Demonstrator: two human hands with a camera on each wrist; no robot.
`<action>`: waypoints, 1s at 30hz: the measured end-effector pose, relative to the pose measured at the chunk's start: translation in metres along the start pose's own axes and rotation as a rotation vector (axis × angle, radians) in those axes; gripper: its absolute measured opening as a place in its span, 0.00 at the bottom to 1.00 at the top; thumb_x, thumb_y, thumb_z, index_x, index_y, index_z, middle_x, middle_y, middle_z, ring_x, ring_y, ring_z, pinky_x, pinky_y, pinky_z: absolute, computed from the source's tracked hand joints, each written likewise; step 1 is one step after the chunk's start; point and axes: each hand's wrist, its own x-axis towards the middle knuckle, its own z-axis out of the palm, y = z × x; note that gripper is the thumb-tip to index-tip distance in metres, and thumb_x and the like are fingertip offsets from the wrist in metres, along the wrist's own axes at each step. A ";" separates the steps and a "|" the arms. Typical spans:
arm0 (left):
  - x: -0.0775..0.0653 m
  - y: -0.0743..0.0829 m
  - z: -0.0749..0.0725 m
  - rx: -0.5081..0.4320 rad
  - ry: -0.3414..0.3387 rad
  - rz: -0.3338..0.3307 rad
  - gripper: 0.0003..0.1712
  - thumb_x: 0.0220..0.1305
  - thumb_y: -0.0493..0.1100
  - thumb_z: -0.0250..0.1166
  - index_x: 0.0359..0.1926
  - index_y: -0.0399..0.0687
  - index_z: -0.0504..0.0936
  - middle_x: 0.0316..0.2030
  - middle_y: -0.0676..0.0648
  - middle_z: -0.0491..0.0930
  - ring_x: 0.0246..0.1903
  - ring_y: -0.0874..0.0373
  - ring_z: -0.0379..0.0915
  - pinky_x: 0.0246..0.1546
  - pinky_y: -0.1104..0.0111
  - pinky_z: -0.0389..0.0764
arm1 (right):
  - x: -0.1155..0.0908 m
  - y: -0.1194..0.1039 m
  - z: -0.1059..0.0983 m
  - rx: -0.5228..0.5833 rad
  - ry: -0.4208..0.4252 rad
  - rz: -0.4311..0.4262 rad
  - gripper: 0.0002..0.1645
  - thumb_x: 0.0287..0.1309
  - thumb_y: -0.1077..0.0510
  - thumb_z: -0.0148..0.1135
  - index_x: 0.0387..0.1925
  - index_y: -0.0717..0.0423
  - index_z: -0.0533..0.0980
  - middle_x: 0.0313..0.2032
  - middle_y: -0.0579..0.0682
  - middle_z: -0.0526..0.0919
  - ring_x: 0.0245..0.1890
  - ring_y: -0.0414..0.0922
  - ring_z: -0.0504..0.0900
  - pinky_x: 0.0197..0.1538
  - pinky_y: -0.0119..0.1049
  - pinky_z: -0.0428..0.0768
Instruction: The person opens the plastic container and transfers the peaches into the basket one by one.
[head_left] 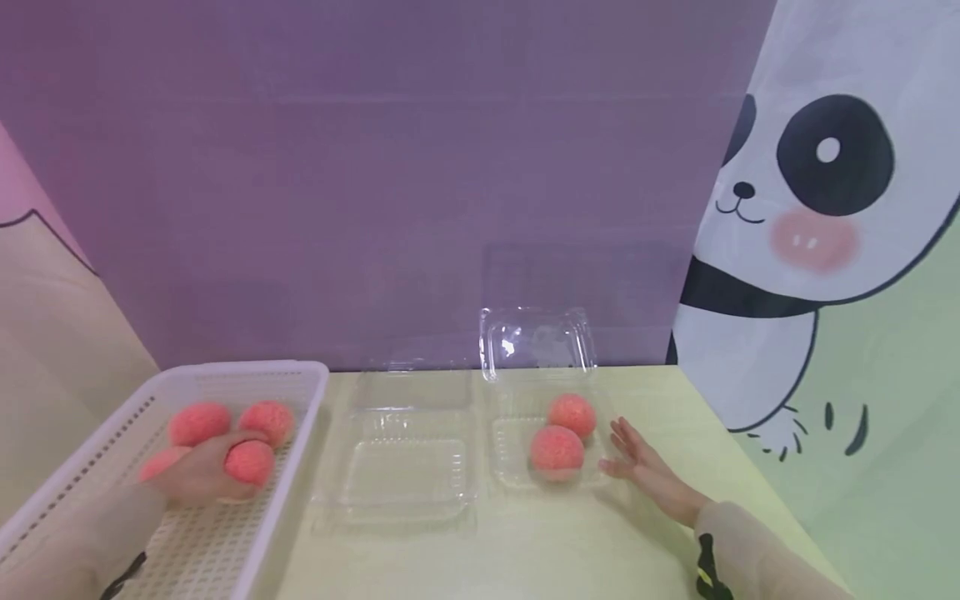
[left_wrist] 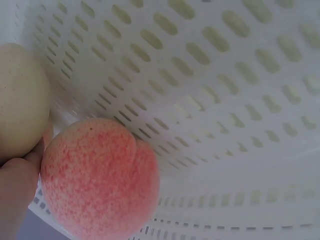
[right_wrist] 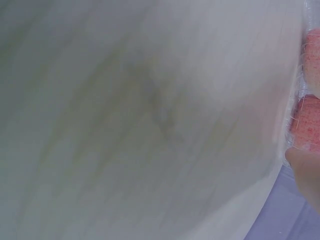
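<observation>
In the white basket at the left, my left hand (head_left: 197, 473) grips a pink peach (head_left: 250, 463), its fingers curled over the fruit. The left wrist view shows the thumb (left_wrist: 17, 187) against the pale side of this peach (left_wrist: 20, 100), with another red-speckled peach (left_wrist: 100, 180) right beside it. More peaches (head_left: 199, 423) lie around the hand, one partly hidden by it. My right hand (head_left: 648, 471) is held with fingers extended at the right edge of a clear plastic clamshell box (head_left: 513, 471). Inside that box sit two peaches (head_left: 557, 452), one behind the other.
A second clear clamshell box (head_left: 405, 471) stands lid up between the basket (head_left: 318, 392) and the box with peaches. The raised lid (head_left: 536, 346) of the right box leans back near the purple wall (head_left: 390, 183). Everything rests on a pale table (head_left: 525, 550).
</observation>
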 end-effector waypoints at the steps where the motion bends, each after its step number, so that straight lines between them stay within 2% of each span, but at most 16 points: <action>1: 0.001 0.000 0.001 -0.003 0.004 -0.006 0.38 0.40 0.48 0.74 0.54 0.43 0.72 0.44 0.46 0.77 0.35 0.70 0.68 0.34 0.74 0.74 | 0.000 0.000 0.000 -0.002 -0.002 0.002 0.55 0.59 0.50 0.55 0.70 0.54 0.28 0.71 0.58 0.35 0.70 0.58 0.38 0.65 0.61 0.41; 8: 0.006 -0.002 0.006 -0.011 0.009 -0.002 0.36 0.40 0.47 0.73 0.53 0.41 0.73 0.45 0.45 0.77 0.36 0.71 0.67 0.34 0.75 0.75 | 0.002 0.002 -0.001 -0.005 -0.008 -0.007 0.55 0.59 0.50 0.55 0.70 0.55 0.27 0.71 0.58 0.35 0.70 0.58 0.37 0.66 0.60 0.41; 12: 0.007 -0.002 0.006 -0.044 -0.029 -0.050 0.37 0.43 0.47 0.71 0.56 0.41 0.70 0.47 0.43 0.76 0.37 0.66 0.68 0.34 0.72 0.75 | 0.003 0.003 -0.001 0.001 -0.004 -0.018 0.56 0.59 0.51 0.56 0.69 0.56 0.27 0.71 0.59 0.34 0.70 0.58 0.37 0.66 0.59 0.41; 15: 0.007 -0.001 0.008 -0.102 -0.049 -0.091 0.38 0.45 0.46 0.70 0.57 0.41 0.69 0.49 0.41 0.75 0.37 0.64 0.69 0.34 0.71 0.75 | 0.003 0.003 -0.002 -0.001 -0.008 -0.024 0.55 0.59 0.51 0.56 0.69 0.56 0.27 0.71 0.59 0.34 0.70 0.58 0.36 0.66 0.59 0.41; 22: 0.007 0.001 0.012 -0.120 0.013 -0.076 0.36 0.44 0.47 0.72 0.55 0.40 0.71 0.47 0.41 0.76 0.38 0.67 0.69 0.37 0.71 0.75 | 0.003 0.002 -0.002 -0.001 -0.003 0.002 0.55 0.59 0.51 0.56 0.70 0.56 0.27 0.71 0.59 0.34 0.70 0.58 0.36 0.66 0.59 0.41; 27: 0.007 0.003 0.013 -0.116 0.042 -0.090 0.36 0.44 0.47 0.72 0.55 0.39 0.72 0.47 0.42 0.77 0.37 0.70 0.68 0.37 0.74 0.75 | 0.003 0.001 -0.001 0.007 -0.005 -0.006 0.55 0.59 0.52 0.56 0.69 0.56 0.27 0.71 0.59 0.33 0.70 0.59 0.36 0.66 0.59 0.41; 30: 0.007 0.004 0.015 -0.081 0.082 -0.081 0.35 0.42 0.47 0.73 0.53 0.41 0.74 0.46 0.41 0.76 0.39 0.64 0.69 0.38 0.69 0.75 | 0.003 0.001 -0.001 0.007 -0.005 -0.008 0.55 0.59 0.53 0.56 0.69 0.56 0.27 0.71 0.60 0.33 0.70 0.59 0.36 0.66 0.59 0.41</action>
